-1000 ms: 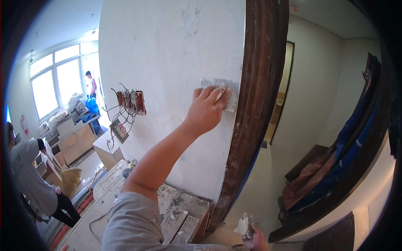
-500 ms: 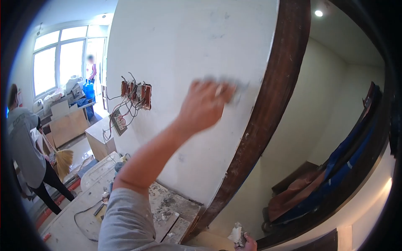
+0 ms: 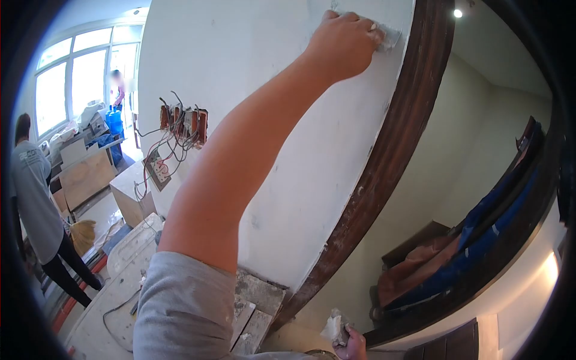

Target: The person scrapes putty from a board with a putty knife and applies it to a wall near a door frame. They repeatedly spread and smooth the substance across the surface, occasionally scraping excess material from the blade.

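Note:
My left hand [image 3: 348, 45] is raised high on the white wall [image 3: 288, 174]. Its fingers are wrapped round a flat scraper [image 3: 392, 39], whose blade lies at the wall near the dark wooden frame [image 3: 384, 156]. Low in the view, my right hand [image 3: 353, 346] grips a tool with a lump of white paste [image 3: 333, 327] on it; the tool's handle is mostly hidden.
Loose wires [image 3: 174, 129] hang from an open wall box at left, with a socket plate [image 3: 159, 170] below. A dusty table [image 3: 114, 306] stands beneath. A person [image 3: 36, 192] with a broom [image 3: 83, 234] is at far left; another person [image 3: 117, 90] stands by the windows.
My left hand has moved up and slightly right along the wall with the scraper. The view has shifted a little. My right hand still holds the paste-covered tool.

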Available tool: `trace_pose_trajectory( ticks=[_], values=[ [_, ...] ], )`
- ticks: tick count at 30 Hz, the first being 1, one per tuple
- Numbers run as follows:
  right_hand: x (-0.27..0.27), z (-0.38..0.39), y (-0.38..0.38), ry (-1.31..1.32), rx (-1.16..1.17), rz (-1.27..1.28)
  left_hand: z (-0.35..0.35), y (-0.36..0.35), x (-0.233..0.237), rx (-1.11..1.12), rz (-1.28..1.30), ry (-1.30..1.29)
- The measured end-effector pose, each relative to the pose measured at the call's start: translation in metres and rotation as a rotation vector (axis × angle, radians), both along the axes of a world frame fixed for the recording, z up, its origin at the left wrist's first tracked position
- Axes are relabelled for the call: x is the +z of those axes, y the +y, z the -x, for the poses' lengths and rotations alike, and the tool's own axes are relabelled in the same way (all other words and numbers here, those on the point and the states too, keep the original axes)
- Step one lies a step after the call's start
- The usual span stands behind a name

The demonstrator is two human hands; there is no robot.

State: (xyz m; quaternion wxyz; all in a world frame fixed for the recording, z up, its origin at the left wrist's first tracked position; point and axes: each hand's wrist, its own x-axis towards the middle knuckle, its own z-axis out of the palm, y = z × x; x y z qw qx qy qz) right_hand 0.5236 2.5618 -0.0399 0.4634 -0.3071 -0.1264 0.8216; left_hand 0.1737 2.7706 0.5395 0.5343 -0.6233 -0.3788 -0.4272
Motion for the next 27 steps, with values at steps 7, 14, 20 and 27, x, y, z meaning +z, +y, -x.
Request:
trace_pose_trajectory(
  ticks=[7,14,20,27],
  values=[
    [0.024,0.004,-0.006,-0.207,-0.142,0.076,0.002,-0.012,-0.108,-0.118,0.126,0.059],
    [0.047,0.019,-0.010,-0.211,-0.159,0.062,-0.002,-0.022,-0.213,-0.242,0.209,0.100],
    [0.037,0.006,-0.011,-0.194,-0.166,0.076,-0.001,-0.031,-0.289,-0.211,0.301,0.135],
    [0.062,0.014,-0.009,-0.166,-0.173,0.000,-0.009,-0.076,-0.369,-0.279,0.523,-0.042]
  ],
)
